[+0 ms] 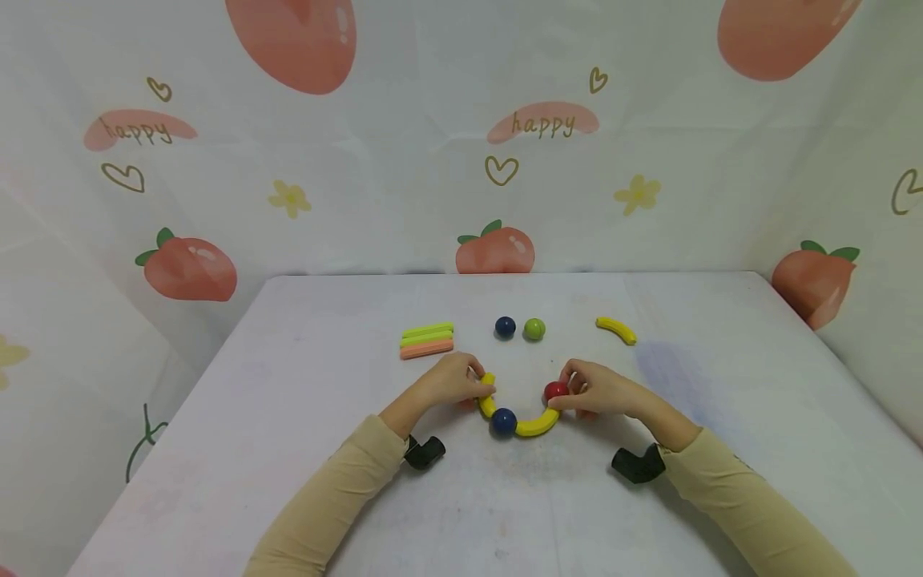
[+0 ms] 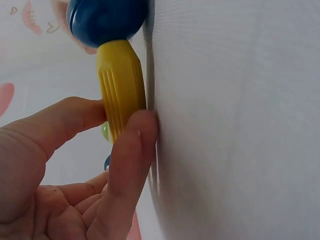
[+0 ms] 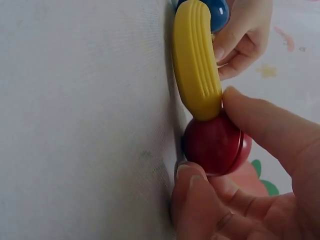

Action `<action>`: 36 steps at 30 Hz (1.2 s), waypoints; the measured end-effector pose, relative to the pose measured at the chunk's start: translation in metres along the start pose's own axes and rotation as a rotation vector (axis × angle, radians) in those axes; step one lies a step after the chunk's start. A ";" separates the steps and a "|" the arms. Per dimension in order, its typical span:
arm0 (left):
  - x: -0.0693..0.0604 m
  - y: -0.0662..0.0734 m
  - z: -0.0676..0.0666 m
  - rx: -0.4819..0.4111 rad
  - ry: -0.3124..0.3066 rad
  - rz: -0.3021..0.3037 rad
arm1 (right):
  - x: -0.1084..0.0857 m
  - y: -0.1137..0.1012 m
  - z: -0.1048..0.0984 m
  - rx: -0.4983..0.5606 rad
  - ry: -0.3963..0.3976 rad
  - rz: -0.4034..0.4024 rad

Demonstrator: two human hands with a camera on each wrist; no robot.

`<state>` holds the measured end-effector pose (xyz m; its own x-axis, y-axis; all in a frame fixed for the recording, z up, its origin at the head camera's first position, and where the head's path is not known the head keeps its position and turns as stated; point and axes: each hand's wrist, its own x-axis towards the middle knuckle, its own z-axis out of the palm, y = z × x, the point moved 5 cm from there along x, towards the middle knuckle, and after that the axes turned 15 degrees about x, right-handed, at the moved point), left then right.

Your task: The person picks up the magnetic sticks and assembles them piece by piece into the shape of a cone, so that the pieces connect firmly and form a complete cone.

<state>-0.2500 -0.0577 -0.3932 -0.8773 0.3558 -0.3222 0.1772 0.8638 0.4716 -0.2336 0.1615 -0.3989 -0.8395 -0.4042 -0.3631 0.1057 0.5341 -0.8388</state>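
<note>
Toy pieces form a U-shaped chain on the table: a yellow curved rod, a dark blue ball, a second yellow curved rod and a red ball. My left hand pinches the first yellow curved rod between thumb and finger, at the chain's left end. In the left wrist view that rod touches the blue ball. At the right end my right hand pinches the red ball, its thumb by the joint with the ribbed yellow rod.
Behind the chain lie green and orange sticks, a dark blue ball, a green ball and a loose yellow curved rod. Black wrist devices hang beneath both forearms. A printed cloth hangs behind the table.
</note>
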 end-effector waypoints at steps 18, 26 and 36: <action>0.007 0.008 -0.001 0.012 0.032 0.065 | -0.001 -0.001 -0.018 -0.032 -0.101 -0.100; 0.007 0.008 -0.001 0.006 0.026 0.074 | 0.003 0.002 -0.057 -0.029 0.122 -0.140; 0.007 0.003 0.003 -0.077 -0.029 0.057 | 0.003 0.014 -0.101 -0.106 0.420 -0.129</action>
<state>-0.2545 -0.0520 -0.3966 -0.8533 0.4148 -0.3160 0.1909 0.8125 0.5509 -0.2883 0.2427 -0.3705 -0.9881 -0.1475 -0.0439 -0.0507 0.5815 -0.8120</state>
